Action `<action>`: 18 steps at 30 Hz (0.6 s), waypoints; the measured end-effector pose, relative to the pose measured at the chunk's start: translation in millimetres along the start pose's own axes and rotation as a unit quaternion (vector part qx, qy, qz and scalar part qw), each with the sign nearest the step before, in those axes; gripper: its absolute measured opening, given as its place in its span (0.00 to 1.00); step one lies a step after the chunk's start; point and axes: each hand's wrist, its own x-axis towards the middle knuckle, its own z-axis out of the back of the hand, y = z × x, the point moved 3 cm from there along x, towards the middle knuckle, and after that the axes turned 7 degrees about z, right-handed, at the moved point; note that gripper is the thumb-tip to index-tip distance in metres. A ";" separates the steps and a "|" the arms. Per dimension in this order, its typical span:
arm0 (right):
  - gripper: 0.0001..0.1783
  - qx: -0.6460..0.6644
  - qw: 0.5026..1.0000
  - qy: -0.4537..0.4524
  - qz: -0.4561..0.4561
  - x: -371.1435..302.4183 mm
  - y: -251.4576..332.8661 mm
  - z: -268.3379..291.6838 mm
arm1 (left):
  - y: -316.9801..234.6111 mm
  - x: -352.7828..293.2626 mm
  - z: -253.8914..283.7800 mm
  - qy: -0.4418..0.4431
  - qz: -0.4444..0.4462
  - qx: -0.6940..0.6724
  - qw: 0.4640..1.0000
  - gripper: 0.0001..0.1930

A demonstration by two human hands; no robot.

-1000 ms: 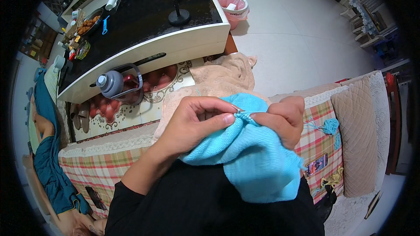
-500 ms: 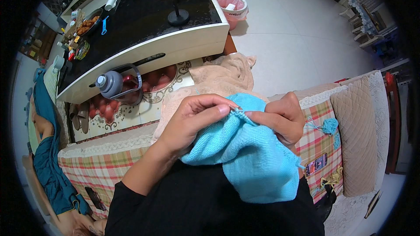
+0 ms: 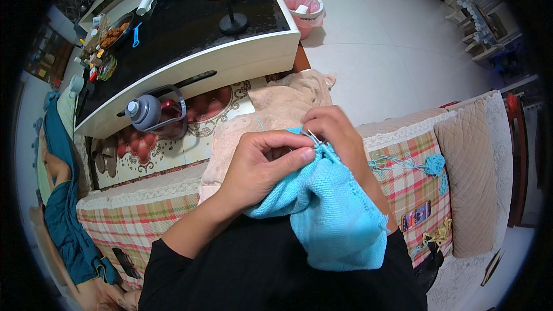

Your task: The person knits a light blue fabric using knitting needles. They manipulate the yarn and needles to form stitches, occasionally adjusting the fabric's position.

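A light blue piece of knitting (image 3: 340, 213) hangs from my hands down over my lap. My left hand (image 3: 253, 164) pinches its upper edge between thumb and fingers. Close by, the fingers of my right hand (image 3: 337, 132) are curled at the same edge, around a thin pale knitting needle (image 3: 313, 136) whose tip shows between the hands. My right fingertips are slightly blurred, and the rest of the needle is hidden. Loose strands of blue yarn (image 3: 394, 163) run over the sofa at the right to a small blue yarn ball (image 3: 435, 165).
A phone (image 3: 416, 216) and yellowish yarn (image 3: 440, 233) lie on the plaid sofa cover (image 3: 138, 219). Ahead stands a black-topped table (image 3: 184, 17) with a phone stand (image 3: 233, 23). A grey jug (image 3: 147, 112) is before it, a pink bin (image 3: 303, 11) beyond. Another person's legs (image 3: 55, 167) are at left.
My right hand has moved up and left, from the knitting's right side to beside my left fingers. The needle tip now shows more, and the knitting has shifted slightly left.
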 end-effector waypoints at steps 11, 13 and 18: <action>0.12 -0.156 0.979 -0.116 0.056 -16.5 11.6 12.2 | -6.0 0.9 8.0 0.010 -0.002 -0.033 0.999 0.12; 0.14 -0.157 0.975 -0.142 0.062 -19.8 6.0 12.5 | -6.6 0.9 7.5 0.009 0.004 -0.017 1.000 0.12; 0.18 -0.116 0.976 -0.118 0.142 -24.6 7.5 23.2 | -7.2 2.0 8.8 -0.008 0.007 -0.003 1.000 0.12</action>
